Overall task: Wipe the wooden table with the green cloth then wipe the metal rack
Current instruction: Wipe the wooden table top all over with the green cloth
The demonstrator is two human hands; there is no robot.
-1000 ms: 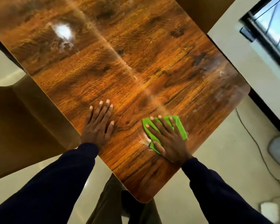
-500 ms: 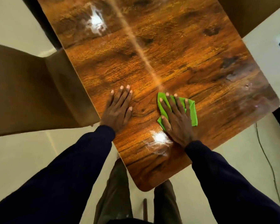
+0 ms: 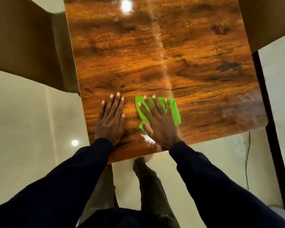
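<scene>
A glossy wooden table point(image 3: 171, 55) fills the upper middle of the head view. Near its front edge lies a folded green cloth point(image 3: 174, 109). My right hand point(image 3: 158, 122) presses flat on the cloth with fingers spread and straight, covering its left half. My left hand point(image 3: 111, 119) rests flat on the bare wood just left of the cloth, fingers straight. No metal rack is in view.
A brown chair point(image 3: 23, 43) stands against the table's left side, another brown chair point(image 3: 266, 18) at the top right. A dark strip point(image 3: 270, 129) and a thin cable point(image 3: 247, 162) run along the pale floor on the right. My legs stand below the table's front edge.
The view has swung so the table now runs straight ahead. Both hands stay flat; the right hand and cloth have slid left, closer to my left hand.
</scene>
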